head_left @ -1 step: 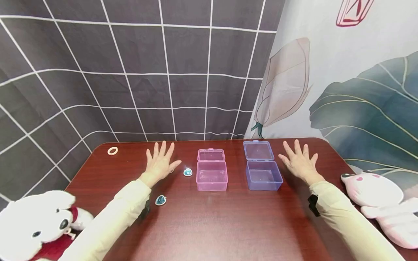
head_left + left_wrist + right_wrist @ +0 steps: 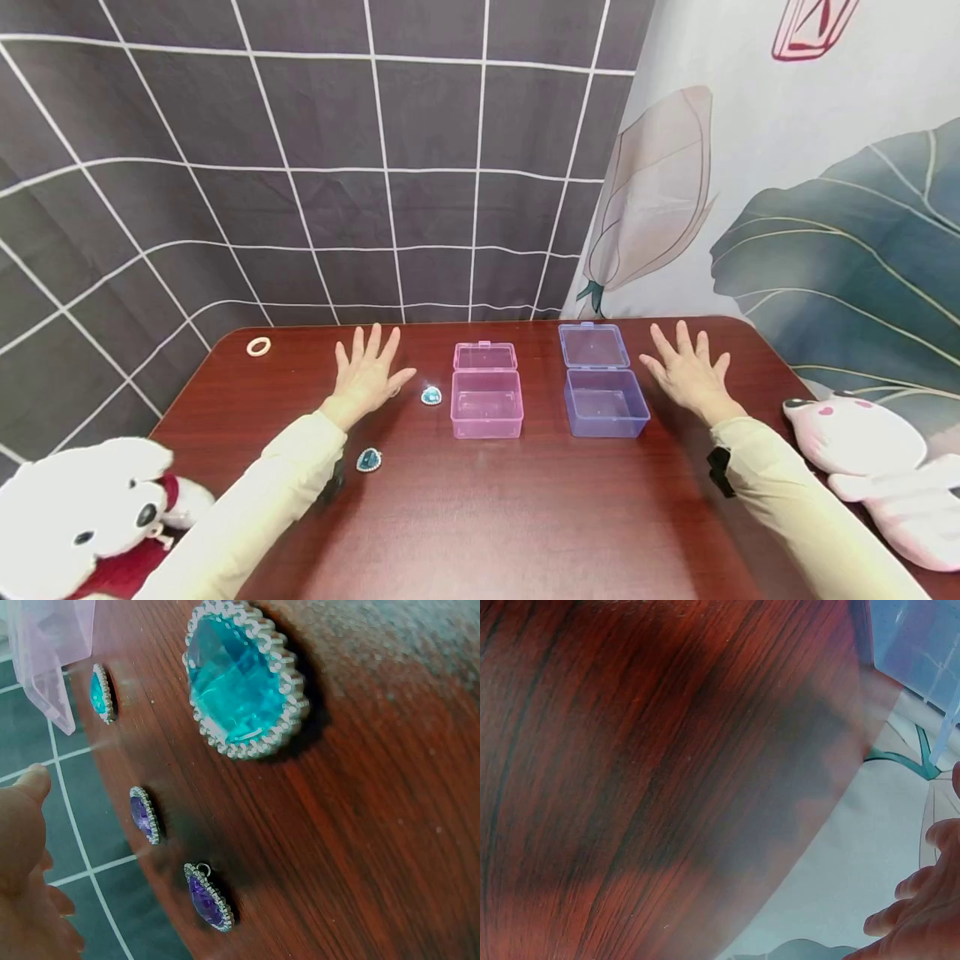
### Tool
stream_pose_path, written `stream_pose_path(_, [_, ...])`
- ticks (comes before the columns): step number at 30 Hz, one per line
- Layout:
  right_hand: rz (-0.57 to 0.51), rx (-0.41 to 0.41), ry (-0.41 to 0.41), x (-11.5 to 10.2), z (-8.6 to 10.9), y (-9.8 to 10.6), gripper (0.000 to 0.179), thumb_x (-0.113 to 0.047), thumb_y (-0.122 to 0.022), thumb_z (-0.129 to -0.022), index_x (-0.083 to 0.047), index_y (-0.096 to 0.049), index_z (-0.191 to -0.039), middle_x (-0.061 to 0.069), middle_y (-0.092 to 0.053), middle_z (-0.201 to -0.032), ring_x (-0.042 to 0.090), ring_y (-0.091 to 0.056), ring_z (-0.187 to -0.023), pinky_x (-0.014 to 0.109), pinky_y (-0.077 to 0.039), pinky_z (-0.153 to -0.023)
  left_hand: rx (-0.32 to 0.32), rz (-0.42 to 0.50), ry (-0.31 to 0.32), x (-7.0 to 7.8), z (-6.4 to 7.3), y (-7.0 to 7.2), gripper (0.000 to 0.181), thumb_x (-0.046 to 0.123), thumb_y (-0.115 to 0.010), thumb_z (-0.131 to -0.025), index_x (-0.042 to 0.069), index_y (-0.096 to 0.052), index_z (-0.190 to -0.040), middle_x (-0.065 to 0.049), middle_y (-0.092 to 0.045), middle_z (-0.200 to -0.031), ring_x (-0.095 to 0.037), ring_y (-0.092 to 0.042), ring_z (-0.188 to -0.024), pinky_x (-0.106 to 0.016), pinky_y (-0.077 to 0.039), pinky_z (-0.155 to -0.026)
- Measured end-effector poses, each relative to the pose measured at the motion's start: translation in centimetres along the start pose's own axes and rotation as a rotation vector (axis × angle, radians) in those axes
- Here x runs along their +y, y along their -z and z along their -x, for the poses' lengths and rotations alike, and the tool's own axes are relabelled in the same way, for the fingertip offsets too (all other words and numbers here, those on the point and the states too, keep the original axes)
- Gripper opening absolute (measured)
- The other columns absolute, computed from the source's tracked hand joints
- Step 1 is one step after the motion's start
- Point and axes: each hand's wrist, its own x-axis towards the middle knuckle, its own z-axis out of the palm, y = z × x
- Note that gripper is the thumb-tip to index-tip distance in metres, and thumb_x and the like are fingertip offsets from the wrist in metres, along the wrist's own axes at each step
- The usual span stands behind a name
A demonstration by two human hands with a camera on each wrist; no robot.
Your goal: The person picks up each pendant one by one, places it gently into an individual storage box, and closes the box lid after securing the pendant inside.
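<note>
My left hand (image 2: 365, 375) is spread flat with straight fingers, left of a pink lidded box (image 2: 487, 414). Two teal rhinestone charms with silvery beaded rims are near it: one charm (image 2: 431, 396) beside the thumb, another charm (image 2: 369, 460) closer to the front. Two purple charms, a plain one (image 2: 144, 815) and one with a small ring (image 2: 208, 900), show in the left wrist view; the left arm and hand hide them from the head camera. A blue lidded box (image 2: 606, 412) stands right of the pink one, lid up. Beside it my right hand (image 2: 693, 379) has its fingers spread, holding nothing.
A cream ring (image 2: 258, 347) lies at the table's far left corner. A white plush dog (image 2: 97, 508) is at the left front, a pink-and-white plush toy (image 2: 870, 450) at the right. Patterned curtains hang behind the brown table (image 2: 517, 517).
</note>
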Motion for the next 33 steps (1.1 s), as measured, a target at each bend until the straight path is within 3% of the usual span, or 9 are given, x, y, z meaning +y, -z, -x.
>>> stream_pose_path(6, [-0.033,-0.011,0.004,0.1,0.1,-0.1,0.067,-0.046,-0.036,-0.098,-0.006,-0.017,-0.148,0.037,-0.005,-0.148,0.06,0.001,-0.133,0.08,0.002,-0.097,-0.019,0.005,0.011,-0.2,0.1,0.3,0.074,0.049,-0.05,-0.092,0.008,-0.024,-0.149,-0.025,-0.016,-0.153,-0.047,-0.007,-0.14,-0.068,-0.006,-0.109])
stream_pose_path(10, [-0.141,0.033,0.069,0.1,0.7,0.0,0.061,-0.035,-0.043,-0.099,0.001,-0.026,-0.144,0.038,-0.018,-0.145,0.056,-0.013,-0.133,0.075,-0.01,-0.101,0.01,0.076,-0.007,-0.5,0.5,0.7,0.071,0.045,-0.053,-0.092,0.005,-0.03,-0.146,-0.026,-0.019,-0.152,-0.047,-0.011,-0.14,-0.066,-0.008,-0.11])
stream_pose_path(14, [-0.305,0.084,0.162,0.3,1.5,0.1,0.053,-0.027,-0.051,-0.097,0.006,-0.041,-0.136,0.033,-0.042,-0.136,0.048,-0.038,-0.126,0.062,-0.032,-0.101,0.075,0.238,-0.095,-0.7,1.7,1.5,0.055,0.032,-0.061,-0.09,-0.001,-0.05,-0.133,-0.026,-0.044,-0.139,-0.043,-0.037,-0.13,-0.058,-0.029,-0.107])
stream_pose_path(16, [-0.38,0.073,0.193,0.5,1.9,0.0,0.05,-0.027,-0.055,-0.095,0.004,-0.046,-0.134,0.027,-0.05,-0.132,0.041,-0.048,-0.12,0.045,-0.043,-0.099,0.065,0.325,-0.14,-0.9,2.5,2.0,0.044,0.026,-0.066,-0.087,-0.001,-0.06,-0.121,-0.023,-0.059,-0.122,-0.037,-0.054,-0.114,-0.051,-0.043,-0.098])
stream_pose_path(18, [-0.457,0.03,0.228,0.6,2.2,-0.2,0.048,-0.025,-0.058,-0.093,0.002,-0.049,-0.132,0.024,-0.054,-0.129,0.031,-0.055,-0.115,0.027,-0.048,-0.093,0.013,0.385,-0.172,-1.2,3.6,2.3,0.035,0.023,-0.069,-0.084,0.0,-0.066,-0.11,-0.016,-0.068,-0.105,-0.029,-0.062,-0.096,-0.044,-0.05,-0.085])
stream_pose_path(21, [-0.563,-0.056,0.304,0.8,2.6,-0.6,0.049,-0.018,-0.061,-0.092,0.005,-0.047,-0.132,0.025,-0.055,-0.128,0.02,-0.059,-0.111,0.008,-0.046,-0.084,-0.113,0.45,-0.193,-1.8,5.2,2.5,0.03,0.02,-0.074,-0.079,0.0,-0.068,-0.101,-0.01,-0.071,-0.091,-0.02,-0.066,-0.081,-0.035,-0.054,-0.075])
stream_pose_path(25, [-0.664,-0.162,0.35,1.1,2.9,-1.0,0.057,-0.013,-0.064,-0.089,0.007,-0.04,-0.136,0.029,-0.051,-0.13,0.031,-0.058,-0.113,0.01,-0.047,-0.082,-0.227,0.481,-0.194,-2.5,7.2,2.3,0.033,0.017,-0.078,-0.074,-0.004,-0.066,-0.097,-0.01,-0.069,-0.085,-0.017,-0.067,-0.074,-0.03,-0.055,-0.069])
stream_pose_path(28, [-0.705,-0.218,0.339,1.3,3.1,-1.1,0.064,-0.013,-0.066,-0.087,0.006,-0.034,-0.14,0.03,-0.047,-0.135,0.044,-0.05,-0.118,0.012,-0.047,-0.085,-0.229,0.456,-0.175,-2.7,8.4,1.9,0.034,0.017,-0.081,-0.069,-0.002,-0.066,-0.092,-0.006,-0.067,-0.079,-0.014,-0.064,-0.07,-0.027,-0.053,-0.065])
stream_pose_path(33, [-0.755,-0.282,0.333,1.4,3.1,-1.4,0.071,-0.01,-0.068,-0.085,0.005,-0.028,-0.143,0.031,-0.042,-0.138,0.047,-0.044,-0.122,0.014,-0.047,-0.088,-0.182,0.406,-0.144,-2.6,9.3,1.2,0.028,0.014,-0.083,-0.064,0.005,-0.065,-0.084,0.002,-0.064,-0.072,-0.01,-0.058,-0.069,-0.026,-0.048,-0.062])
